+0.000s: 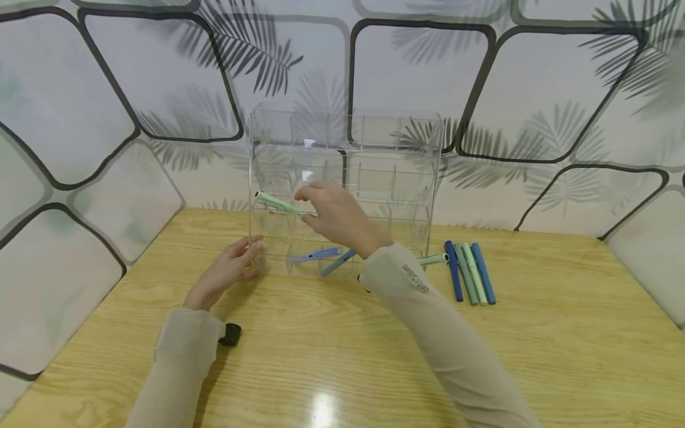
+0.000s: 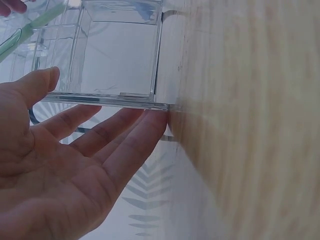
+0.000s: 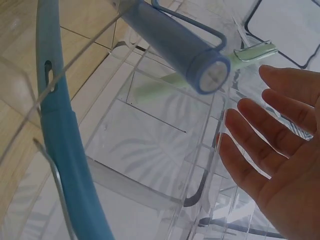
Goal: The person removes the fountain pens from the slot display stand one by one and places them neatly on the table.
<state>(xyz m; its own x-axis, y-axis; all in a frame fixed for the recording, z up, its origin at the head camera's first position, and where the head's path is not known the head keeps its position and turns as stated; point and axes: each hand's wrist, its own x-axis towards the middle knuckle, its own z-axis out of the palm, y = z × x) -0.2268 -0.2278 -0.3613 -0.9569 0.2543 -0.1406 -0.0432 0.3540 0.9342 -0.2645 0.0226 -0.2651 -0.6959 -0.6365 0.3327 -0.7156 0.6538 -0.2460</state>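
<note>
A clear acrylic rack [image 1: 377, 181] with tiered compartments stands against the back wall. My left hand [image 1: 225, 270] rests its extended fingers [image 2: 127, 145] along the rack's left side panel, low by the table, thumb toward the front. Reaching to the middle tiers, my right hand [image 1: 342, 217] has loosely spread fingers and holds nothing in the right wrist view. Just left of its fingertips, a light green pen [image 1: 277, 203] lies slanted in a left compartment. Lower down are a periwinkle pen [image 1: 316, 255] and a blue pen [image 1: 338, 263], both tilted in bottom compartments.
Another light green pen [image 1: 432, 259] pokes out at the rack's lower right, partly hidden by my right sleeve. Beside the rack, several capped pens [image 1: 475, 273] in blues and greens lie side by side on the wooden table [image 1: 562, 333]. Patterned wall covering [image 1: 423, 83] encloses the table's back and sides.
</note>
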